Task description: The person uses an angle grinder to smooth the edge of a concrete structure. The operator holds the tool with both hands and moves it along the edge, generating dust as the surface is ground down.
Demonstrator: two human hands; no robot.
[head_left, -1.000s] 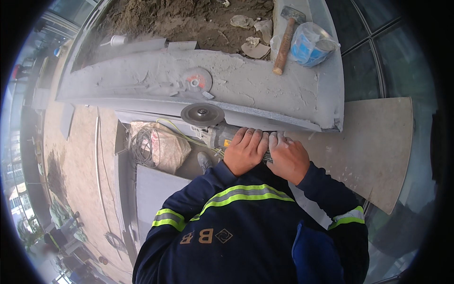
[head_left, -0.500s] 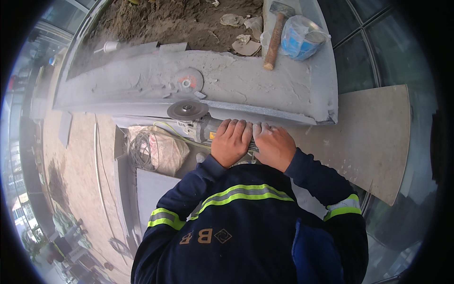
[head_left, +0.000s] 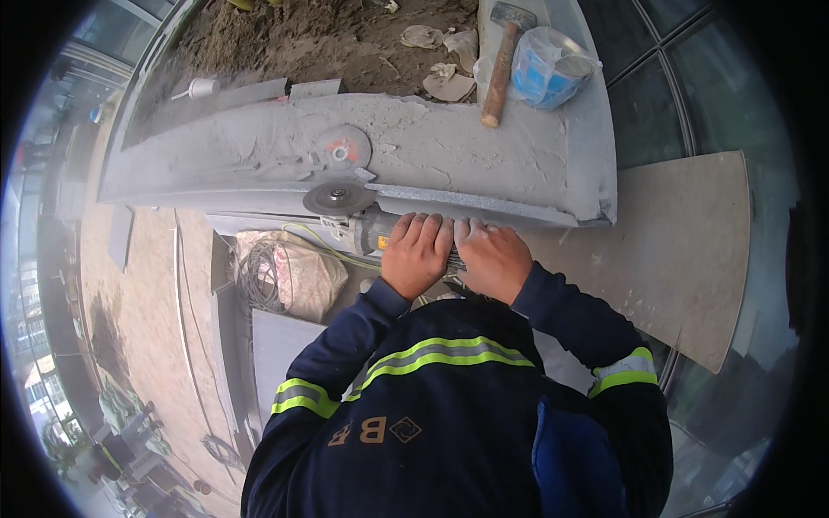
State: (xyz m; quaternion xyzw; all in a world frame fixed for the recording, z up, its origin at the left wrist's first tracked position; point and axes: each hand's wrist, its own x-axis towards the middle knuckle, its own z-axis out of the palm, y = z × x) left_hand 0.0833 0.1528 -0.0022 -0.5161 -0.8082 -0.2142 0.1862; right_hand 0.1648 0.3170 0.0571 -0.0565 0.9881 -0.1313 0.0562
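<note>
Both my hands are wrapped round the grey body of an angle grinder (head_left: 370, 230), side by side. My left hand (head_left: 417, 255) is closed on it nearer the disc, and my right hand (head_left: 494, 259) grips just to its right, toward the rear end. The grinder's round cutting disc (head_left: 339, 199) lies at the front edge of a grey stone-clad ledge (head_left: 432, 147); whether it touches the stone I cannot tell. Behind it, a loose worn disc (head_left: 343, 151) with a reddish centre lies flat on the dusty ledge, among small stone chips.
A hammer (head_left: 501, 82) and a blue-and-clear plastic-wrapped tub (head_left: 553, 69) stand at the ledge's right corner. Soil (head_left: 319, 43) fills the planter behind. Below the ledge lie a sack (head_left: 315, 276) and coiled cable (head_left: 262, 272). A board (head_left: 682, 250) leans at right.
The grinder and both hands have shifted very slightly left and up along the ledge edge. My grip stays the same.
</note>
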